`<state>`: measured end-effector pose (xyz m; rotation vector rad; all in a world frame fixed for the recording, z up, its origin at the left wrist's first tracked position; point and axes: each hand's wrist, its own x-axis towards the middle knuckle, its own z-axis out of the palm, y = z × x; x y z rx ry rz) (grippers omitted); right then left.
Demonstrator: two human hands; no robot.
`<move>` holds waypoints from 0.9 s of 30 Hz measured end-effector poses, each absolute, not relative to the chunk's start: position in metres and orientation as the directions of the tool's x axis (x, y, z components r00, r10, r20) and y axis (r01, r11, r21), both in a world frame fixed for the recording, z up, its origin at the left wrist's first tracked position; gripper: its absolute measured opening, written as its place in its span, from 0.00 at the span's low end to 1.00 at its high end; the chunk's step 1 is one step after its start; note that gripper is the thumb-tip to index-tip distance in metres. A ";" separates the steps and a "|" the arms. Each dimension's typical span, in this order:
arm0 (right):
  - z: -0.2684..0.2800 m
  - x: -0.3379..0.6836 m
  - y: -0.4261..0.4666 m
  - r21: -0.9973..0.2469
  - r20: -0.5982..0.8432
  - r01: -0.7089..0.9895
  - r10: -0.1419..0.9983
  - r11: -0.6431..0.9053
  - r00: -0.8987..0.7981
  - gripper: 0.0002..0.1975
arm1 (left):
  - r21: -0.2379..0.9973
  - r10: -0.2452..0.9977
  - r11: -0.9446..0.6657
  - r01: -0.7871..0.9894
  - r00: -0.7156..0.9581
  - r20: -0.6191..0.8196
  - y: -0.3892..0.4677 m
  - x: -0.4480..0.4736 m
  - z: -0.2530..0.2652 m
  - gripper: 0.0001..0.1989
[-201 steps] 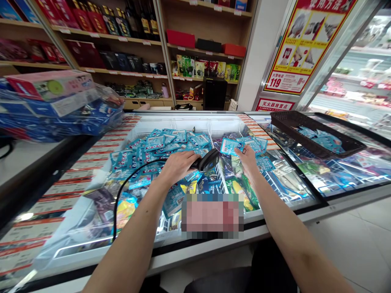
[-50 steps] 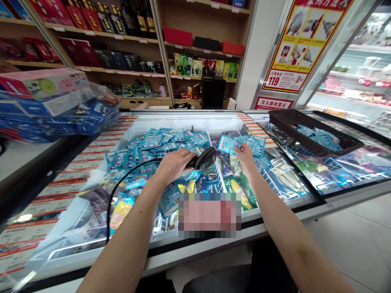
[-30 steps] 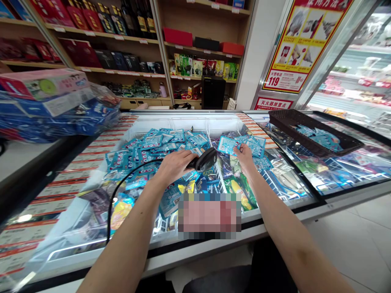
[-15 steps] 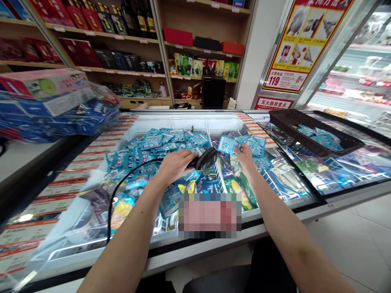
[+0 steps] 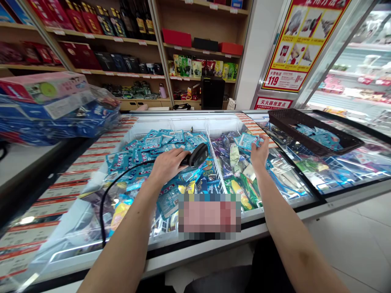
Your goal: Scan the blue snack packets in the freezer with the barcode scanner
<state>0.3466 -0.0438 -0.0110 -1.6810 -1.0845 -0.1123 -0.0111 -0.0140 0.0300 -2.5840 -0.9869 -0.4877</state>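
My left hand [image 5: 168,166] is wrapped round the handle of a black barcode scanner [image 5: 199,155], whose head points right over the freezer. The scanner's black cable [image 5: 122,176] loops down to the left. My right hand [image 5: 260,151] pinches the right end of a light-blue ice-cream packet [image 5: 247,141], above the freezer's right section. Many similar blue packets [image 5: 152,143] lie heaped in the left section, beyond and beside my left hand. More blue packets lie partly hidden under my right hand.
A white wire divider [image 5: 216,165] splits the chest freezer. On its glass at right sits a brown plastic tray [image 5: 348,143] with several blue packets. Stacked cartons [image 5: 45,87] stand at left. Behind are shelves [image 5: 122,38] of goods. A pixelated patch covers the near edge.
My right hand has moved right with a blue packet, away from the divider. My left hand and the scanner have shifted slightly left.
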 end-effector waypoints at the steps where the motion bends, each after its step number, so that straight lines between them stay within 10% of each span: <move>1: -0.010 0.349 -0.045 -0.721 0.551 0.692 0.572 -0.040 0.607 0.22 | -0.176 0.578 -0.697 0.695 0.690 0.436 -0.013 -0.013 0.030 0.18; 17: -0.009 0.347 -0.052 -0.538 0.506 0.720 0.515 -0.439 0.692 0.22 | -0.193 0.634 -0.623 0.758 0.634 0.443 -0.009 -0.021 0.027 0.21; 27: -0.005 0.311 -0.051 -0.327 0.615 0.932 0.713 -0.158 0.336 0.17 | -0.173 0.649 -0.615 0.770 0.618 0.444 -0.008 -0.024 0.037 0.19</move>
